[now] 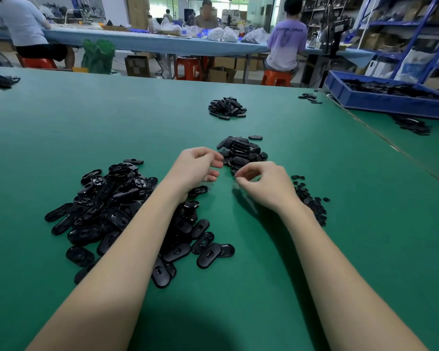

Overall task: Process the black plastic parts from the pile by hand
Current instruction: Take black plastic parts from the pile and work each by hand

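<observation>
Both hands [223, 174] empty — pile [127, 214] under left forearm.

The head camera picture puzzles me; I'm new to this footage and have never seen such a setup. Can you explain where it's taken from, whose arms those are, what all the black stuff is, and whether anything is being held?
There is no machine here. The single picture comes from a wide-angle camera worn on a person's head, looking forward and down, so the two bare arms are the wearer's own. They work at a green-covered table. Beside the left forearm lies a large loose pile of black oval plastic parts. Just beyond the hands sits a smaller heap of the same black ovals, with another heap farther back. Near the right wrist lies a scatter of small black round pieces. A blue plastic tray of dark parts stands at the far right. The left hand and right hand have curled fingers, but whether either grip holds something cannot be made out.
</observation>
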The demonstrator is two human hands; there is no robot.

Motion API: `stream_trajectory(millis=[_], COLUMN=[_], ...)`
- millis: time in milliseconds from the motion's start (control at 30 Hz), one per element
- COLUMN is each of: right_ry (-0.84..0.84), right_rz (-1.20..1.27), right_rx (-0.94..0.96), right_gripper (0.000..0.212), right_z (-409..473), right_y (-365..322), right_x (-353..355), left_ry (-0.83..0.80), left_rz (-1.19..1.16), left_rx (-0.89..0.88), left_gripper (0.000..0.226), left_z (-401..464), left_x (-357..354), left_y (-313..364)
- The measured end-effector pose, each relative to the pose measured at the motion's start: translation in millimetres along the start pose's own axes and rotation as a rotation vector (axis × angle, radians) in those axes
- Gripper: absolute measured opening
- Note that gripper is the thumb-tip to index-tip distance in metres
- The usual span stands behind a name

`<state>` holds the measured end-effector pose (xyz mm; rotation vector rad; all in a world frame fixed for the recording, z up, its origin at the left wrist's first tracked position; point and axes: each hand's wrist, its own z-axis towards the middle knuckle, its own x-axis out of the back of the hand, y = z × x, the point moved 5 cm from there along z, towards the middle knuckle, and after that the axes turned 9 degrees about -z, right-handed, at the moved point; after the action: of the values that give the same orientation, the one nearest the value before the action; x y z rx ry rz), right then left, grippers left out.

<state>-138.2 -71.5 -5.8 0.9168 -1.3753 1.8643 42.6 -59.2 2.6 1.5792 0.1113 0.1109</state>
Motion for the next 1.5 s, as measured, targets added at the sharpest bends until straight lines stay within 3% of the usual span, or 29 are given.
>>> stream_trajectory(millis=[100,233,533,733,1033,1133,1300,1500], right_ry=[-0.065,-0.138,-0.033,-0.062,0.017,0.043,-0.011,-0.044], right_rz=[-0.084,-0.175,-0.188,-0.19,-0.29,-0.19,0.26,0.333], right_rx=[0.168,0.325,0.339,0.343,0.358,0.302,0.056,-0.048], right_gripper=[0.01,0.028,0.011,0.039,0.014,0.012,0.015,0.019], right_z=[-6,-13,-12,-16,-17,-15,-5,-5], right_y=[-23,-43,-40,-47,-51,-44,-19,1], right_x=[-11,-26,-17,-19,-22,-14,13,32], left_ry=[0.012,0.044,0.04,0.016,0.019,0.02,-0.05,-0.247], left_rz=[0.027,0.072,0.073,0.067,0.089,0.082,0.082,-0.101], left_rx=[-0.022,-0.064,-0.071,-0.064,-0.07,-0.068,-0.039,0.114], left_gripper=[0.03,0.03,0.025,0.024,0.023,0.021,0.02,0.012], left_z=[0,-1,-3,-1,-2,-3,-5,-11], left_x=[0,3,0,0,0,1,-5,-20], left_y=[3,5,5,3,3,4,5,-6])
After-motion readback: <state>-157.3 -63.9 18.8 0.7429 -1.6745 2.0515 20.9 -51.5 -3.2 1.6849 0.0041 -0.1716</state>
